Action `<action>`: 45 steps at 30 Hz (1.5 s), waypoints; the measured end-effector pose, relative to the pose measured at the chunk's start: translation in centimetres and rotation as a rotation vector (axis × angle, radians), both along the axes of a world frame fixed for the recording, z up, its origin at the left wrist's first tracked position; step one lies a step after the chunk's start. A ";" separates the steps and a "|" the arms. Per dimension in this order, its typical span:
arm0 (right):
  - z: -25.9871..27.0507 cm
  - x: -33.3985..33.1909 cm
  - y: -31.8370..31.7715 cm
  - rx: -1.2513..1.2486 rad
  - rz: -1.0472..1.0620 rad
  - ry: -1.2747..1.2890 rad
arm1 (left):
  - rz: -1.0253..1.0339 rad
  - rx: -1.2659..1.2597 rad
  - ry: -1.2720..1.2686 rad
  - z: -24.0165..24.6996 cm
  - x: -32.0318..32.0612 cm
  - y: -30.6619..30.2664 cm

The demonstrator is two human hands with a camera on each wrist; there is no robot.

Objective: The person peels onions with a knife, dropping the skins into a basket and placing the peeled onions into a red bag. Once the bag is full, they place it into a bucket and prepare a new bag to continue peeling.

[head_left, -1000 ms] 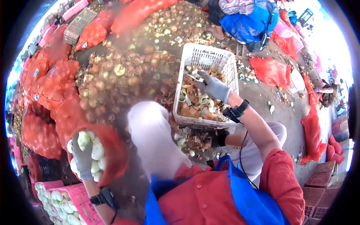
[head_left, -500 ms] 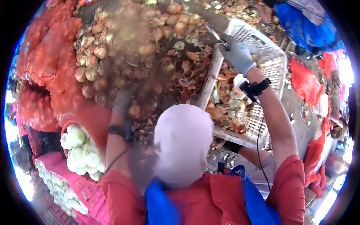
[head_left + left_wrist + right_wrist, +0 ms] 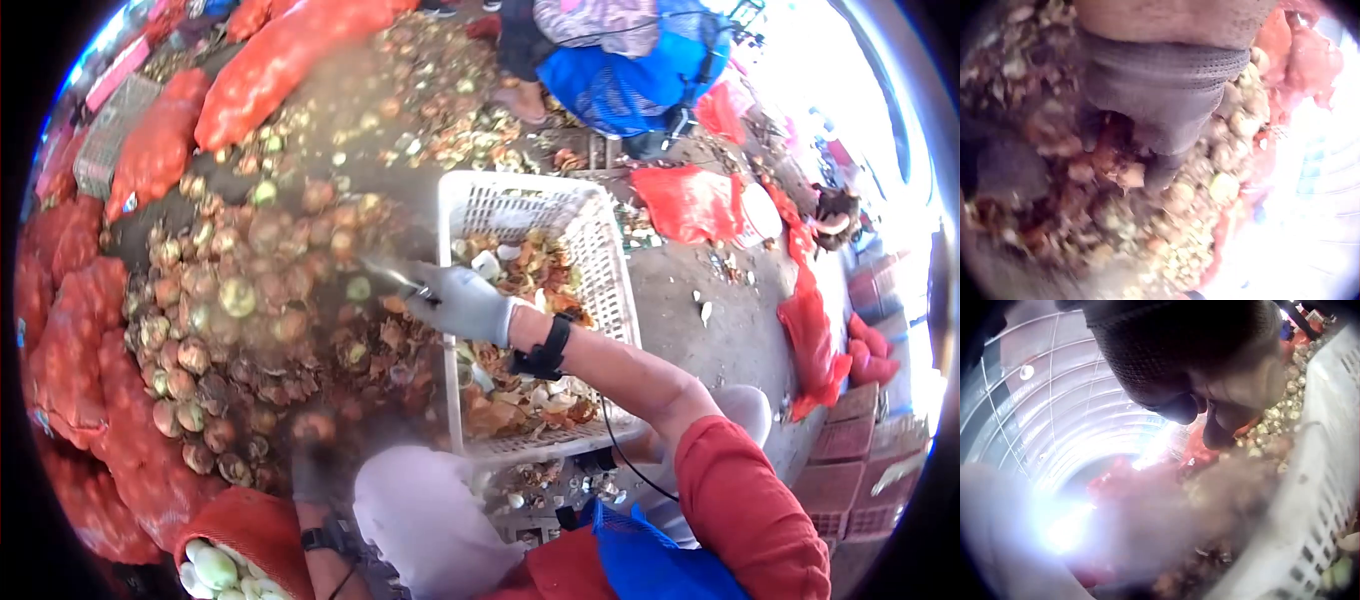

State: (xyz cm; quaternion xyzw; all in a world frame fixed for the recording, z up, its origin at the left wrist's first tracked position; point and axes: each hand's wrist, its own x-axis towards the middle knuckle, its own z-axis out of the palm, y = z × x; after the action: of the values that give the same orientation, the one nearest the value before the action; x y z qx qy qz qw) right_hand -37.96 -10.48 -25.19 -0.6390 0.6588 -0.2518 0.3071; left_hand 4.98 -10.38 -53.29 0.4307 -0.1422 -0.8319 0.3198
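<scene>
The gloved left hand (image 3: 318,478) reaches down at the pile's lower edge, blurred, with a brown onion (image 3: 314,428) at its fingertips. The left wrist view has the glove (image 3: 1160,106) with fingers on both sides of a reddish-brown onion (image 3: 1113,156), gripping it. Above the left rim of the white crate (image 3: 452,390), the gloved right hand (image 3: 462,303) grips a small knife (image 3: 388,272), its blade pointing left. Dark and curled, the right hand (image 3: 1191,362) fills the top of the right wrist view; the knife cannot be made out there.
Unpeeled onions (image 3: 190,355) lie heaped left of the crate, which holds skins and scraps (image 3: 500,410). Red net sacks (image 3: 75,350) line the left side. A red sack of peeled onions (image 3: 215,565) stands at lower left. Another person (image 3: 630,70) is beyond the crate.
The left hand has left the sack of peeled onions and gone to the unpeeled pile, where it grips an onion. The right hand has moved from over the crate's contents to its left rim.
</scene>
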 end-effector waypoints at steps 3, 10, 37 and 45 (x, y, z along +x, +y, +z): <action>3.9 2.4 2.6 -0.075 0.032 -0.168 | -0.212 -0.542 -0.107 14.3 -7.2 -3.5; 13.0 5.2 8.9 -0.545 0.114 -0.350 | -0.406 -0.963 0.253 38.6 -18.3 0.4; 11.9 -2.7 23.4 -0.201 -0.138 -0.324 | -0.268 -1.687 -0.313 34.6 -30.2 8.5; 8.8 -1.8 22.4 -0.063 -0.096 -0.149 | -0.410 -1.382 -0.029 34.5 -30.5 7.9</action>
State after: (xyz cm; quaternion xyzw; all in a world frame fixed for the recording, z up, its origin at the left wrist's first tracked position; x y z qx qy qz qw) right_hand -39.79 11.95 -16.41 -0.5955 0.6556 -0.3337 0.3227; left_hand -25.53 -2.53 -18.75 0.1056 -0.7181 -0.5893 0.3547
